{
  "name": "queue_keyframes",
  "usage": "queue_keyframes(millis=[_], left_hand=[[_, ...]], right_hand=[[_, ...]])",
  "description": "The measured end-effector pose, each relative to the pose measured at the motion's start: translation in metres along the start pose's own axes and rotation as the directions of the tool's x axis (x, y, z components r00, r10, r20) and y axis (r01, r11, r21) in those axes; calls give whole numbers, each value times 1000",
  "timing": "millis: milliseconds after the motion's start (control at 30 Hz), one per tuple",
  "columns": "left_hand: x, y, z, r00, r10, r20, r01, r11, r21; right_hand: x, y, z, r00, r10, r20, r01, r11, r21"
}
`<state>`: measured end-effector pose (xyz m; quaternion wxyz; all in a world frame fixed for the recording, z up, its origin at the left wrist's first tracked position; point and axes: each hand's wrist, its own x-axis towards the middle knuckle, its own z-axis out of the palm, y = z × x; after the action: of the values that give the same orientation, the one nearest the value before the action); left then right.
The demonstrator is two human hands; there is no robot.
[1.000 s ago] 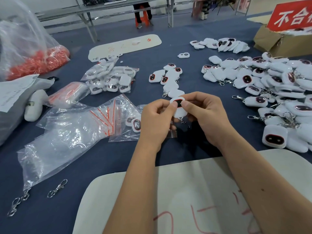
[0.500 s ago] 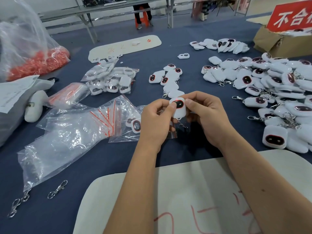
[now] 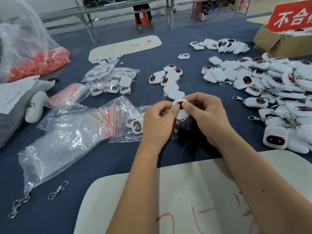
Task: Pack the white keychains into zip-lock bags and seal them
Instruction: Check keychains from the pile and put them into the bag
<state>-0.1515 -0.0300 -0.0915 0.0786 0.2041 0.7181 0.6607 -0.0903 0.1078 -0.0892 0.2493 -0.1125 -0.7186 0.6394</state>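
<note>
Right now my left hand [image 3: 157, 123] and my right hand [image 3: 206, 115] share one narrow grip on a single white keychain [image 3: 181, 110], thumbs pinching its dark-windowed face, its metal clasp [image 3: 184, 125] dangling beneath. Just left of my hands a zip-lock bag [image 3: 128, 130] lies on the blue worktop [image 3: 109, 157] with two keychains inside. Farther right sits a big loose pile of keychains [image 3: 273, 85]; beyond the bag, filled bags [image 3: 111, 80] lie together.
</note>
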Motion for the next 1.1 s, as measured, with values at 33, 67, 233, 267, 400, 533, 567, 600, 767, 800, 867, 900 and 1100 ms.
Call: queue_keyframes(millis=[33, 67, 233, 267, 400, 533, 567, 600, 767, 800, 867, 900, 1100], left_hand=[[0, 0, 0, 1000, -2, 0, 2, 1000, -2], [0, 0, 0, 1000, -4, 0, 4, 1000, -9], [1, 0, 0, 1000, -14, 4, 14, 999, -38], [1, 1, 0, 1000, -19, -4, 19, 999, -48], [2, 2, 1, 994, -47, -97, 34, 991, -128], [2, 3, 1, 993, -39, -112, 25, 992, -125], [1, 3, 2, 993, -32, -112, 20, 994, -105], [1, 4, 3, 993, -28, -118, 17, 996, -87], [1, 6, 1, 927, 152, -344, -104, 983, 153], [1, 6, -2, 886, 233, -401, -141, 959, 246], [-1, 8, -7, 821, 336, -462, -166, 914, 370], [-1, 8, -7, 810, 364, -460, -167, 895, 413], [-6, 11, -1, 903, 372, -216, -184, 789, 586]], right_hand=[[0, 0, 0, 1000, 2, 2, -2, 1000, -4], [0, -1, 0, 1000, 9, 8, -9, 1000, 6], [2, 0, -2, 998, 47, 32, -48, 999, 24], [1, 0, -2, 999, 41, 34, -42, 999, 33], [-1, -1, 1, 991, 17, 131, -25, 998, 59], [-1, -1, 0, 992, -1, 127, -2, 1000, 27], [0, -1, 0, 993, 1, 121, -4, 1000, 26], [-1, 0, 1, 993, 6, 117, -10, 1000, 26], [0, 1, 1, 995, 39, 91, -42, 999, 33], [1, 2, 1, 996, 42, 78, -44, 999, 25], [1, 3, 0, 998, 47, 50, -49, 998, 30], [2, 3, 0, 998, 51, 36, -52, 998, 45], [4, 0, 0, 995, 83, -47, -65, 950, 305]])
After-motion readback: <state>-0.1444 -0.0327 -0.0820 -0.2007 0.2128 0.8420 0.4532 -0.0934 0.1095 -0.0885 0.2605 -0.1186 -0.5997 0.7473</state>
